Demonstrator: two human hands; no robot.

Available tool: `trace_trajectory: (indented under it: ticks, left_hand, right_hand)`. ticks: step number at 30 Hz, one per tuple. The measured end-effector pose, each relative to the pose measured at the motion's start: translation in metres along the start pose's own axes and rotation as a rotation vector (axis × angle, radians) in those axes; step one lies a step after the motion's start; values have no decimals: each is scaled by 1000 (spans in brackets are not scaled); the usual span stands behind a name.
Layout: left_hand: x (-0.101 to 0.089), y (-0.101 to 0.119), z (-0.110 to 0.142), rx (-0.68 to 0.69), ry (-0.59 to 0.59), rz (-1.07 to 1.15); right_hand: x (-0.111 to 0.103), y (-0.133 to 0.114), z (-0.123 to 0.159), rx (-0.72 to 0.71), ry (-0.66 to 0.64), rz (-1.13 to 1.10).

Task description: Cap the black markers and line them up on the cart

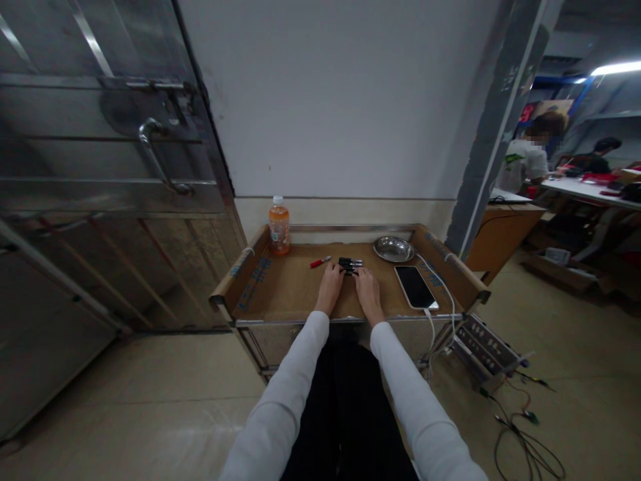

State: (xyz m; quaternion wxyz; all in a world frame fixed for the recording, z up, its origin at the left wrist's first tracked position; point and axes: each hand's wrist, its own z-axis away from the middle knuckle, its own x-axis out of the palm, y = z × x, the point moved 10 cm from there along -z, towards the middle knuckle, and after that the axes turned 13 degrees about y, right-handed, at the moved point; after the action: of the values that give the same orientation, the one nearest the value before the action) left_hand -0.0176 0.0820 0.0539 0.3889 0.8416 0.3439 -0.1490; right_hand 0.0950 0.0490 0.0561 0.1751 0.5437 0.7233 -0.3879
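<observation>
Several black pens (350, 261) lie side by side near the middle of the cardboard-lined cart top (295, 294). My left hand (330, 284) has its fingertips closed at the left end of the nearest pens. At their right end, the fingers of my right hand (368, 287) are closed in the same way. My fingers partly cover the nearest pens, so how many each hand grips is hidden. Just left of the group, a red pen (320, 262) lies alone at a slant.
An orange drink bottle (279, 227) stands at the back left. To the right are a shiny metal dish (394, 249) and a phone (415, 287) with a white cable. Raised cardboard sides edge the cart. A metal box (483, 351) and cables lie on the floor; people sit beyond the doorway.
</observation>
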Motion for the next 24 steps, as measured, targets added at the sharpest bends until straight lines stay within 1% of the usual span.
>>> trace_trajectory:
  ticks: [2, 5, 9, 16, 20, 24]
  left_hand:
    - [-1, 7, 1, 54, -4, 35]
    - [2, 13, 4, 102, -66, 89]
    - [5, 10, 5, 69, -120, 71]
    - [-1, 6, 8, -7, -135, -81]
    - [-5, 9, 8, -7, -144, -124]
    - [-4, 10, 7, -4, -154, -146]
  right_hand:
    - [1, -1, 0, -8, -18, 19]
    - [3, -2, 0, -20, -45, 42]
    - [5, -4, 0, -38, -60, 15]
    - [9, 0, 1, -33, -40, -59]
    - [7, -3, 2, -46, -32, -97]
    - [1, -4, 1, -32, -34, -52]
